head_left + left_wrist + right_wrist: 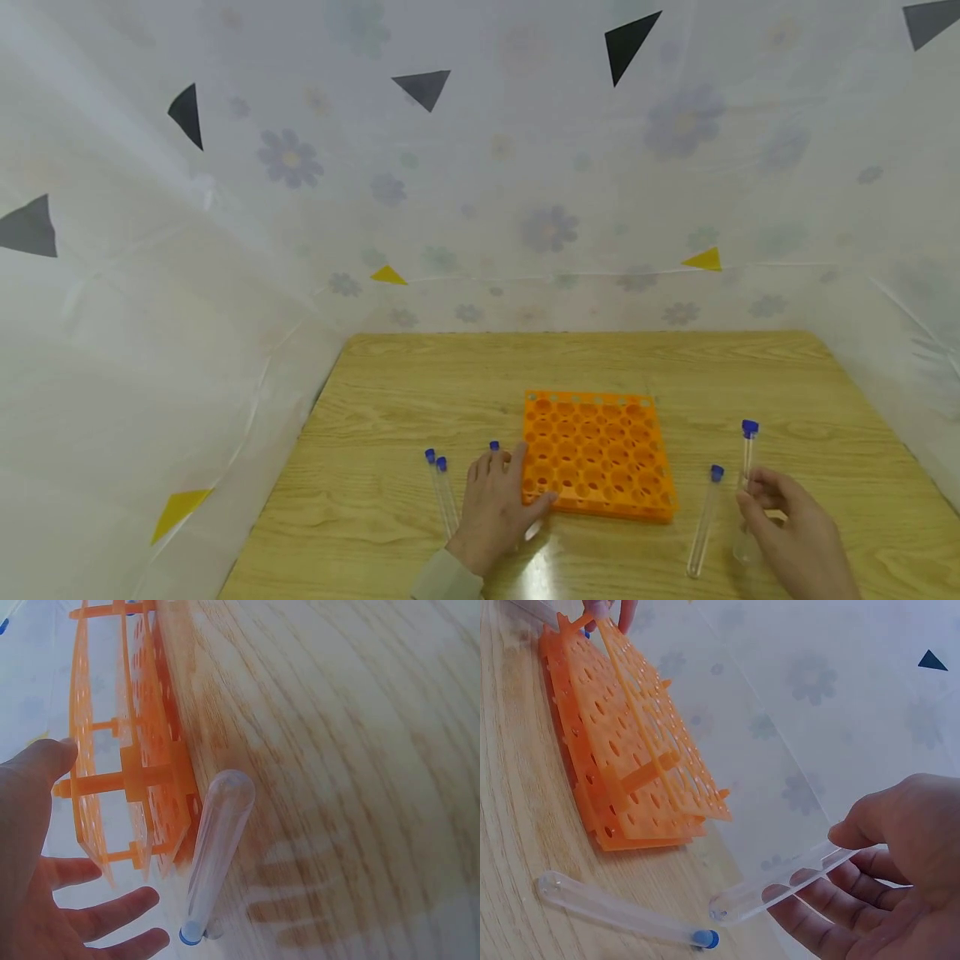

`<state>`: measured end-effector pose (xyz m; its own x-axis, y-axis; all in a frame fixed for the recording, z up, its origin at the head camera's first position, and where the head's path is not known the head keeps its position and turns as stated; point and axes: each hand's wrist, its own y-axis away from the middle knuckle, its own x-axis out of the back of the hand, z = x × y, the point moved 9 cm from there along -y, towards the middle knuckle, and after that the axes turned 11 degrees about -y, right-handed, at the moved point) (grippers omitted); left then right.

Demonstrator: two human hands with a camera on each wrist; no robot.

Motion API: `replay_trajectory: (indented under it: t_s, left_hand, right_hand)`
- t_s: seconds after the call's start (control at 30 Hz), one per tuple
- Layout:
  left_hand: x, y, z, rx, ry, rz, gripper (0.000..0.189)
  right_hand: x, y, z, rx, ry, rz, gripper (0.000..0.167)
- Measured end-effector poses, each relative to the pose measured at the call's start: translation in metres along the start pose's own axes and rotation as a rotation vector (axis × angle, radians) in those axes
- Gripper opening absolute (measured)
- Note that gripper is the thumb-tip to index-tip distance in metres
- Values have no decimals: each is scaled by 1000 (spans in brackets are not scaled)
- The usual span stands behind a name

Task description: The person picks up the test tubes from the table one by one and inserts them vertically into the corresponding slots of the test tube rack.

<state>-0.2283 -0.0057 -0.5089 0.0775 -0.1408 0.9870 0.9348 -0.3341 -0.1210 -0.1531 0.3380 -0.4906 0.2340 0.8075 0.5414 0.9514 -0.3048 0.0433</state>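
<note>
An orange test tube rack (600, 462) with rows of round holes sits on the table. My left hand (491, 504) rests at its near-left corner, thumb touching the top plate and other fingers spread beside it. In the left wrist view a clear test tube (217, 847) with a blue cap lies beside the rack. To the right, my right hand (795, 525) pinches a clear blue-capped test tube (748, 454) between thumb and fingers. That tube is tilted, its rounded bottom end (724, 909) off the table. Another capped tube (703, 525) lies just left of this hand.
Two more blue-capped tubes (444, 492) lie left of my left hand, partly hidden by it. A blue cap (494, 446) shows behind the left fingers. The wooden table (420, 375) is bordered by pale flowered sheeting (525, 183) with triangular patches.
</note>
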Motion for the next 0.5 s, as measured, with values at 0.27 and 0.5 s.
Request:
replay_trajectory:
  t_s: [0.27,0.5]
  left_hand:
    - [-1,0,0,7,1,-18,76]
    - [0,1,1,2,-5,-14,76]
  right_hand:
    - [-2,9,-28,188,-97,95,41]
    - [-8,17,-51,378,-205,149,32]
